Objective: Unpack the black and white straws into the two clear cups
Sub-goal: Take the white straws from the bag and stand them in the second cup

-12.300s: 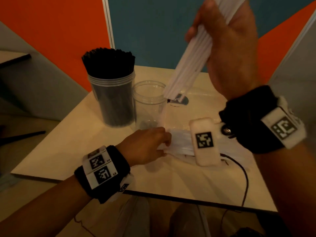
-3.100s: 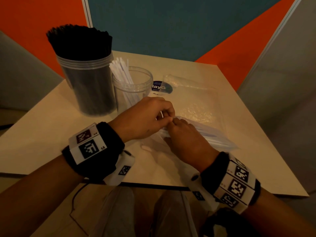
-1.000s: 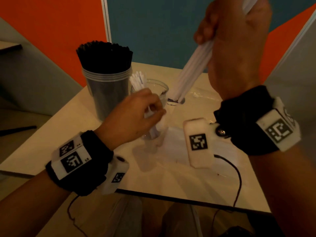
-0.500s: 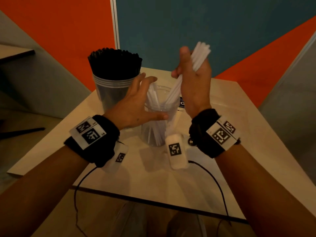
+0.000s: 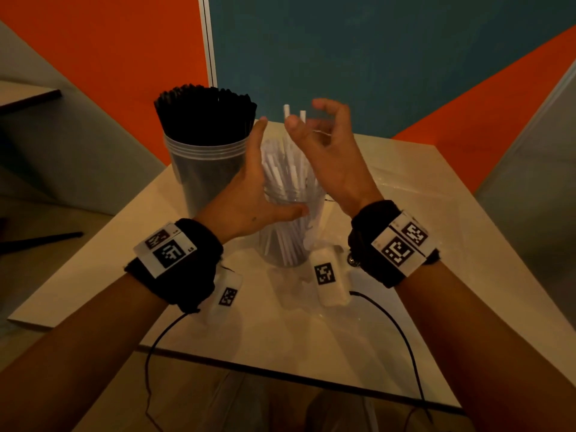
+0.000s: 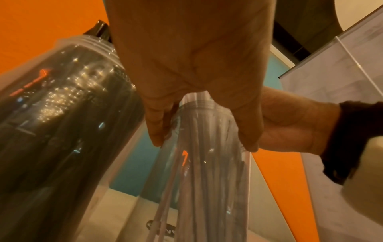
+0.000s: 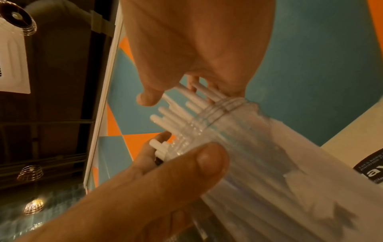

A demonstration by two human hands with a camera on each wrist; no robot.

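Clear cup (image 5: 290, 232) of white straws (image 5: 282, 169): left hand (image 5: 249, 198) steadying, right hand (image 5: 327, 151) loosely spread, empty; risk: cup tips if nudged

Looks like an office/cafe corner: orange partition (image 5: 103, 51) & teal wall panel (image 5: 358, 42) far side, pale table (image 5: 389, 291), wire cage lamps (image 7: 31, 170) overhead.

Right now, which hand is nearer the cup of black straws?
Left. The left hand sits beside the cup of black straws, between it and the white-straw cup; the right hand is over the white straws.
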